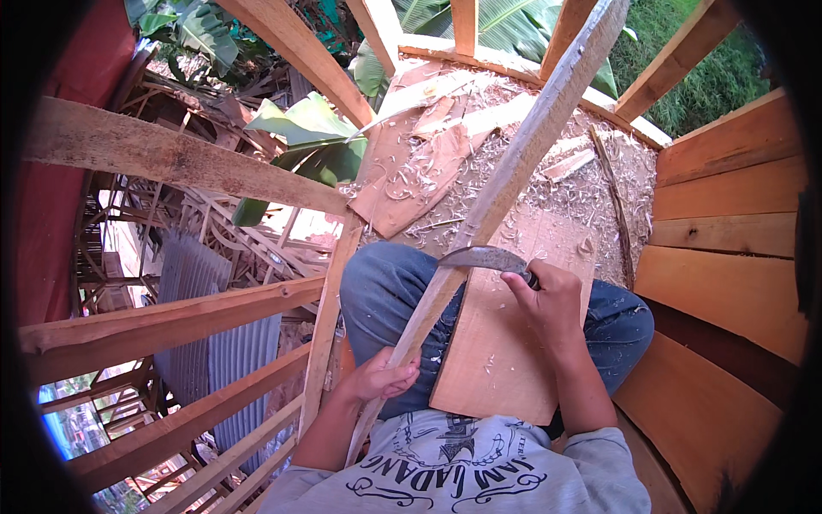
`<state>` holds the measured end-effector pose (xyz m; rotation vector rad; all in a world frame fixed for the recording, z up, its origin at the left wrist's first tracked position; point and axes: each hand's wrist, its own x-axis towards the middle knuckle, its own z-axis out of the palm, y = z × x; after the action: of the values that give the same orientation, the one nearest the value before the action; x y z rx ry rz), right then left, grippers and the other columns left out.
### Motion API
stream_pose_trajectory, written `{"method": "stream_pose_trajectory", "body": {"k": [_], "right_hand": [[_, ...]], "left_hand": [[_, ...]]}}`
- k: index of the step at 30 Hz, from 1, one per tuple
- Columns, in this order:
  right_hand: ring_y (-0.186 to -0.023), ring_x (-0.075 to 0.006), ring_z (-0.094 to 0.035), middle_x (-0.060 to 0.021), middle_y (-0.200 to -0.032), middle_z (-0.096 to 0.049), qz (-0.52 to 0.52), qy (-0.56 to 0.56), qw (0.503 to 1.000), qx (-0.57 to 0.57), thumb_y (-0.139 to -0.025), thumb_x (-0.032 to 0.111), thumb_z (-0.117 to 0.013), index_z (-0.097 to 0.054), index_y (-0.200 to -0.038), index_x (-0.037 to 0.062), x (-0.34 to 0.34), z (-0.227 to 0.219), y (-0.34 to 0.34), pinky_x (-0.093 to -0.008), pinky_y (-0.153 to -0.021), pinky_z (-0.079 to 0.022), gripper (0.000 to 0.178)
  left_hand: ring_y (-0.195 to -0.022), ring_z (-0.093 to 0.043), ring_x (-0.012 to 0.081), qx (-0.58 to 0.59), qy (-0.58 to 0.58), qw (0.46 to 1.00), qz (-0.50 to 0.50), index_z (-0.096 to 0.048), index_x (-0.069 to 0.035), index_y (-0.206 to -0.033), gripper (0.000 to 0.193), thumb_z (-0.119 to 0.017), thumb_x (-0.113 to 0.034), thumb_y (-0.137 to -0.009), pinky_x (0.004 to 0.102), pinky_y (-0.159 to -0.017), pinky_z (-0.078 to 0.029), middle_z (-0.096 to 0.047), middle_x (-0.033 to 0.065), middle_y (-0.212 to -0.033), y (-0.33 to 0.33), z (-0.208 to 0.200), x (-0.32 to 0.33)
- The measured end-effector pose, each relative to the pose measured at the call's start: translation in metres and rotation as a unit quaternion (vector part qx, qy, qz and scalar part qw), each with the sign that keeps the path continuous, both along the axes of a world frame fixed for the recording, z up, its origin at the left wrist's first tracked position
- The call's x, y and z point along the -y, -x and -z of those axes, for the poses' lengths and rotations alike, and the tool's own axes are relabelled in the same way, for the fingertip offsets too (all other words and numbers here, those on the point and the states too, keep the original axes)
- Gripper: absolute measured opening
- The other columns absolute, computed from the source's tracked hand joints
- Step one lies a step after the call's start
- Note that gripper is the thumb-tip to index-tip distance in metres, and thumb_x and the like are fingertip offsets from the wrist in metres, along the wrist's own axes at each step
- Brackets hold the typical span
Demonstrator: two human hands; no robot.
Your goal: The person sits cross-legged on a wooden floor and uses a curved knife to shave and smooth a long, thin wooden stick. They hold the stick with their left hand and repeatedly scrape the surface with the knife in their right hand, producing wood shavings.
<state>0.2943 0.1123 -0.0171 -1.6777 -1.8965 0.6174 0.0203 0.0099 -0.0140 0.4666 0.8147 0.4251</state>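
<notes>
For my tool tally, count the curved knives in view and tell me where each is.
1: the curved knife, in the right hand, its blade across the long wooden pole. Others could be hidden under the shavings.

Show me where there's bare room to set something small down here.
The flat board on the lap is mostly bare below the curved knife, between the long wooden pole and right forearm, with scattered flecks. Ahead is crowded: shavings and offcuts.
</notes>
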Motion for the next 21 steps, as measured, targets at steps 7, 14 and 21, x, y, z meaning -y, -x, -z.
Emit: {"method": "stream_pose_trajectory", "body": {"k": [7,14,21], "right_hand": [[-0.041,-0.0265,-0.052,-0.0098,-0.047,-0.047,0.029,-0.040,0.999,0.006,-0.072,0.048,-0.072,-0.047,-0.053,0.0058,-0.011,-0.019,0.008,-0.0348,-0.040,-0.039,0.052],[-0.041,-0.0258,-0.053,-0.0101,-0.047,-0.048,-0.006,-0.055,0.998,0.002,-0.074,0.049,-0.070,-0.049,-0.053,0.0051,-0.007,-0.018,0.019,-0.0347,-0.041,-0.039,0.053],[-0.043,-0.0271,-0.054,-0.0125,-0.046,-0.045,-0.055,-0.068,0.996,0.009,-0.076,0.048,-0.068,-0.048,-0.053,0.0045,0.003,-0.018,0.032,-0.0353,-0.042,-0.040,0.053]], "left_hand": [[-0.043,-0.034,0.0030,0.009,-0.035,0.999,0.008,-0.041,-0.005,-0.088,0.022,-0.051,-0.023,-0.093,0.0183,-0.040,-0.026,-0.038,-0.0032,-0.058,-0.002,0.003,0.001],[-0.044,-0.033,0.0054,-0.011,-0.062,0.998,-0.003,-0.039,-0.006,-0.087,0.029,-0.054,-0.031,-0.091,0.0199,-0.038,-0.026,-0.036,-0.0012,-0.057,-0.003,0.004,0.007],[-0.043,-0.032,0.0057,-0.015,-0.055,0.998,-0.017,-0.038,-0.006,-0.086,0.031,-0.055,-0.032,-0.091,0.0202,-0.037,-0.026,-0.034,-0.0016,-0.057,-0.005,0.005,0.006]]}}
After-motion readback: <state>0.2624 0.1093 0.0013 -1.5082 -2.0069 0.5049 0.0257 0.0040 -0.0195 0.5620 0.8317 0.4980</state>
